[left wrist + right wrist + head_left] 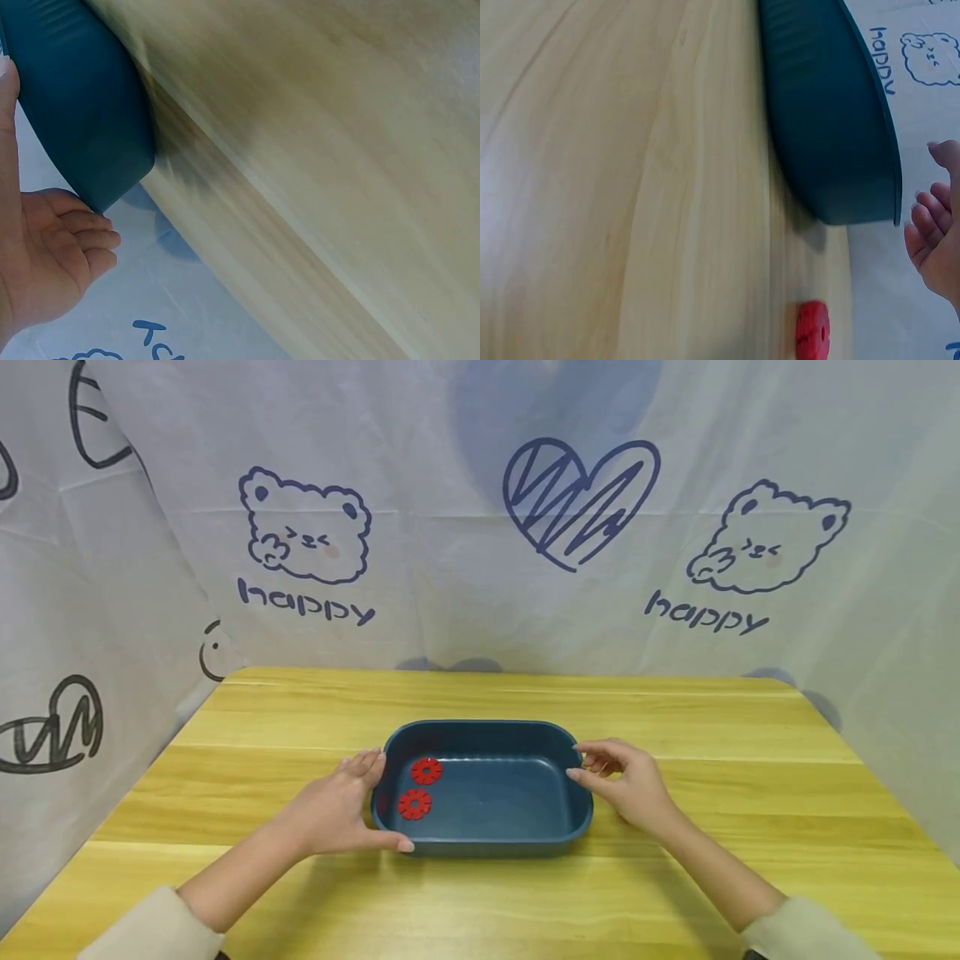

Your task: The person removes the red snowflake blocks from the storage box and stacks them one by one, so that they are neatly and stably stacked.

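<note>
A dark blue oval bin (495,847) stands on the wooden table. Two red notched discs, one farther back (427,771) and one nearer (414,804), lie flat inside at its left end. My left hand (341,810) holds the bin's left end, thumb along the front rim and fingers bent at the left rim. By the right end is my right hand (630,781), its thumb and loosely bent fingers overlapping the rim in the head view. The right wrist view has a gap between this hand (937,232) and the bin (832,120), and nothing shows in its fingers.
A red notched piece (812,330) lies on the table beyond the bin's end in the right wrist view; the head view does not show it. Behind the table (675,877) hangs a white cloth (442,560) with bear and heart drawings.
</note>
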Tool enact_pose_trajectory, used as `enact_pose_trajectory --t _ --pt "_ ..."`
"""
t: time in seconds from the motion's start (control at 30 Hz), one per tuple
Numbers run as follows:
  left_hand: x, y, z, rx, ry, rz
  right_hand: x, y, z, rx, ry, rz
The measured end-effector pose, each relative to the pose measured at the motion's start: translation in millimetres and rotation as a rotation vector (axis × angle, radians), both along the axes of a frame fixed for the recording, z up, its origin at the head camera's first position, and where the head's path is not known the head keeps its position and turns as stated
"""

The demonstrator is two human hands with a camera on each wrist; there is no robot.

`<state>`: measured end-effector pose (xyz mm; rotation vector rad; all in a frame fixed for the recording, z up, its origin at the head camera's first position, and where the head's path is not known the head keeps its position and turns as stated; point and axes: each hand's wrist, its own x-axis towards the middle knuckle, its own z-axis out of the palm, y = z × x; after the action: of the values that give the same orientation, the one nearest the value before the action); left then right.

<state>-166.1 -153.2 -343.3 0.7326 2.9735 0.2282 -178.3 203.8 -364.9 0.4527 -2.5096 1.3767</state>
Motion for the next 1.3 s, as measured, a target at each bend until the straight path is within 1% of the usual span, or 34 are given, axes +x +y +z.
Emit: enact_pose_trajectory --t 0.23,0.33,0.6,0.8,0.97,1.3 --pt "-0.2 1.2 1.4 -0.009 -0.01 -0.001 -4.8 -17.3 4.6 -0.047 -0.026 0.062" --pt "-0.1 1.4 1.5 -0.011 -0.009 -0.003 -7.2 -25.4 6.7 -0.053 -0.041 0.088" --pt "-0.3 2.5 3.4 -0.01 -0.022 0.001 -10.4 -47.1 10.5 -0.056 -0.051 0.148" --pt "-0.2 2.9 4.8 -0.008 -0.034 0.011 -13.2 -63.0 13.1 -0.069 -0.051 0.163" --pt "-0.7 3.3 5.7 -0.002 -0.042 0.017 -15.0 -75.1 14.8 -0.058 -0.045 0.167" --pt "-1.4 3.1 5.8 0.004 -0.046 0.017 -18.7 -100.2 9.1 -0.082 -0.101 0.211"
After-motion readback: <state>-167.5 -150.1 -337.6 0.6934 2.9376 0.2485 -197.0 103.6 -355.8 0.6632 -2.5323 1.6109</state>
